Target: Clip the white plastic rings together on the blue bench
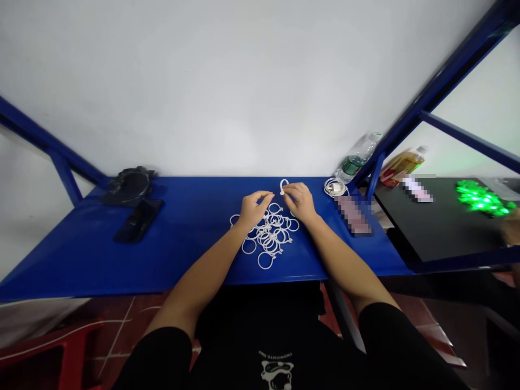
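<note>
Pinches one white ring [281,187] in the right hand [300,201], over the far part of the blue table [187,233]. Holds the left hand [252,210] loosely curled, just left; cannot tell whether gripping anything. Has a heap of white rings [270,236] slightly nearer.

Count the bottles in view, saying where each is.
2: a clear bottle at the back right of the blue table, a red-and-yellow bottle on the black table.
</note>
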### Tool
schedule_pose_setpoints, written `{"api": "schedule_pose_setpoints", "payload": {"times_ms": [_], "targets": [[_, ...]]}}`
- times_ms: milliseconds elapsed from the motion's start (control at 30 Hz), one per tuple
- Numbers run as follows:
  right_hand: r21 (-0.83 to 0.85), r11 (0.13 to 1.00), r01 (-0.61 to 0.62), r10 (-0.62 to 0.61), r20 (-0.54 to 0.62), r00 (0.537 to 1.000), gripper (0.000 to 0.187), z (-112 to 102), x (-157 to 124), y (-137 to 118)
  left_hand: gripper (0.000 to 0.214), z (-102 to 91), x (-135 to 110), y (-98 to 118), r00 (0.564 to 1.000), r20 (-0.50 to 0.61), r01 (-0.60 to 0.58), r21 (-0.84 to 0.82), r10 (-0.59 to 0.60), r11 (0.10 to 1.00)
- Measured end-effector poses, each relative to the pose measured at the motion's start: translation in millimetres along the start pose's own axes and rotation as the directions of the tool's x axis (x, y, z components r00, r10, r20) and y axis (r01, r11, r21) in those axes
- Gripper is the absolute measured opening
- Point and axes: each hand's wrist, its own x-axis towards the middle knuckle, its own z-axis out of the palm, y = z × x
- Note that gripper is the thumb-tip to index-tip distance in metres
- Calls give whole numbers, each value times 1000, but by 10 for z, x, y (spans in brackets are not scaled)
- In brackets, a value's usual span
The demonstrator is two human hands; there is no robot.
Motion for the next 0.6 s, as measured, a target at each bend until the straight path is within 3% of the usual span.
{"api": "schedule_pose_setpoints", "payload": {"times_ms": [100, 200, 300, 467, 600], "targets": [[-86, 996, -35, 39, 50, 998, 22, 20, 16, 127, 16, 35, 11, -26, 992, 121, -60, 193, 37, 979], [-88, 993, -78, 88, 117, 989, 23, 61, 20, 197, 14, 61, -13, -31, 951, 310, -136, 384, 11, 913], [-91, 990, -110, 125, 170, 978, 27, 95, 0, 223, 20, 73, -57, -14, 908, 417, -197, 484, -27, 853], [-5, 991, -132, 127, 292, 948, 31, 104, -44, 231, 24, 39, -90, 31, 887, 461, -266, 541, -17, 798], [5, 988, -153, 146, 266, 953, 24, 42, -48, 207, 29, -13, -85, 21, 899, 437, -273, 597, -20, 754]]}}
